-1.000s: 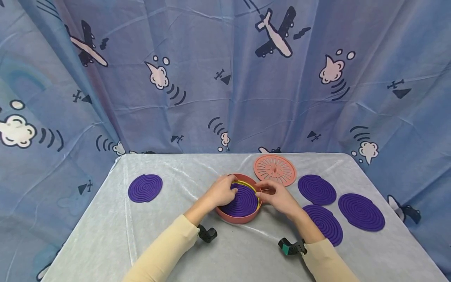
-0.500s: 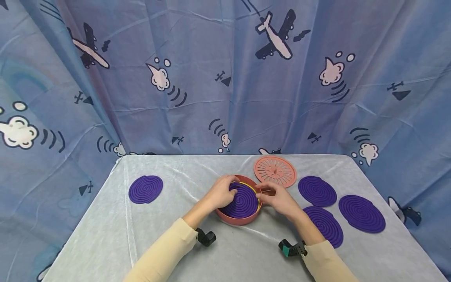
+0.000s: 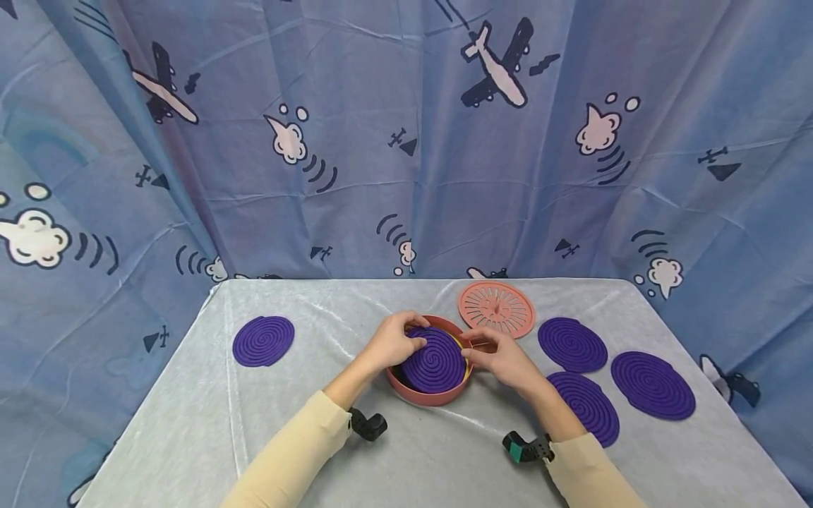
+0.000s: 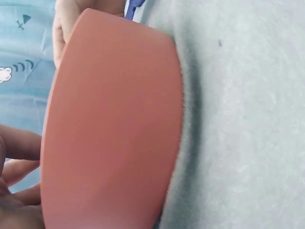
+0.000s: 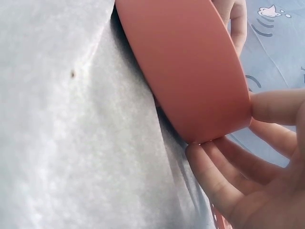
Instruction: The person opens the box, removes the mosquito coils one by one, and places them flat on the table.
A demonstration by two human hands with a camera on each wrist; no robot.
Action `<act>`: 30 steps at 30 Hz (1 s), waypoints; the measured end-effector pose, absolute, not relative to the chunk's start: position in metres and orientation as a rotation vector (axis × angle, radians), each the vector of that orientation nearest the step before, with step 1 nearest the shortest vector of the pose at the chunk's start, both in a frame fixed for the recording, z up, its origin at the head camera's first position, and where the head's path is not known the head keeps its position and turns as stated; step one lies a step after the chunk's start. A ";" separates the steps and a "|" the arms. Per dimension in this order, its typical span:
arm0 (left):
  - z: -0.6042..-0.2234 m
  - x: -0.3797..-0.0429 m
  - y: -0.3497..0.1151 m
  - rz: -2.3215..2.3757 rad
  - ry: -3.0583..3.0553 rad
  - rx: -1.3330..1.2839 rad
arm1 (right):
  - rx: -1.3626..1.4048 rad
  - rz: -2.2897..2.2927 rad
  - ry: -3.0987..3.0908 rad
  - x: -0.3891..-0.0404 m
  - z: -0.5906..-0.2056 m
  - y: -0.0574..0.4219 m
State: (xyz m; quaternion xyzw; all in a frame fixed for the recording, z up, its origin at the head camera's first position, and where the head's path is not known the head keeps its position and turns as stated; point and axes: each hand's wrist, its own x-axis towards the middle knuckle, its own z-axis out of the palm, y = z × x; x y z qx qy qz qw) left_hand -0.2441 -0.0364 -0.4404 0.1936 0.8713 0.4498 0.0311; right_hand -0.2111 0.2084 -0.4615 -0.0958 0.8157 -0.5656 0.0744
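Observation:
A round terracotta-coloured mosquito coil box [image 3: 429, 398] stands at the middle of the table with a purple mosquito coil [image 3: 435, 363] in its mouth. My left hand [image 3: 395, 342] reaches over the box's left rim and pinches the coil's upper left edge between thumb and fingers; the fingertips are partly hidden. My right hand [image 3: 502, 356] grips the right side of the box, thumb at the rim and fingers against the outer wall [image 5: 190, 71]. A bit of yellow [image 3: 469, 368] shows inside the box along its right side. In the left wrist view the box wall [image 4: 114, 119] hides the coil.
Behind the box lies a slotted salmon-coloured lid [image 3: 497, 308] with a small spike. One purple coil [image 3: 263, 341] lies at the left. To the right are three more: a back coil [image 3: 572, 344], a front coil [image 3: 584, 408] and an outer coil [image 3: 653, 385].
My left hand has shifted slightly left and up, and the coil's left edge has come into view with a dark gap below it. Less yellow shows. My right hand stays on the box.

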 end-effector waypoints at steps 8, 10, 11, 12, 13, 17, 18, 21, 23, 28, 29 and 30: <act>-0.438 -0.242 -0.040 1.494 2.537 0.534 | -0.279 -1.698 2.434 -0.210 -0.462 0.209; -0.439 -0.243 -0.041 1.495 2.526 0.538 | -0.275 -1.699 2.433 -0.210 -0.462 0.209; -0.440 -0.244 -0.041 1.492 2.524 0.546 | -0.272 -1.698 2.436 -0.210 -0.462 0.209; -0.440 -0.244 -0.042 1.490 2.517 0.553 | -0.271 -1.698 2.437 -0.210 -0.462 0.209; -0.440 -0.244 -0.042 1.486 2.509 0.559 | -0.270 -1.698 2.439 -0.210 -0.462 0.209; -0.439 -0.244 -0.043 1.458 2.467 0.588 | -0.272 -1.693 2.442 -0.210 -0.462 0.208; -0.439 -0.244 -0.044 1.449 2.458 0.596 | -0.272 -1.692 2.443 -0.210 -0.462 0.208; -0.441 -0.244 -0.044 1.426 2.446 0.620 | -0.272 -1.688 2.445 -0.210 -0.462 0.208; -0.442 -0.245 -0.043 1.423 2.448 0.637 | -0.272 -1.689 2.444 -0.210 -0.462 0.208; -0.439 -0.246 -0.044 1.455 2.467 0.667 | -0.269 -1.688 2.448 -0.210 -0.461 0.208; -0.438 -0.246 -0.045 1.458 2.476 0.674 | -0.270 -1.684 2.455 -0.210 -0.461 0.208; -0.436 -0.246 -0.045 1.458 2.490 0.684 | -0.269 -1.678 2.464 -0.211 -0.461 0.208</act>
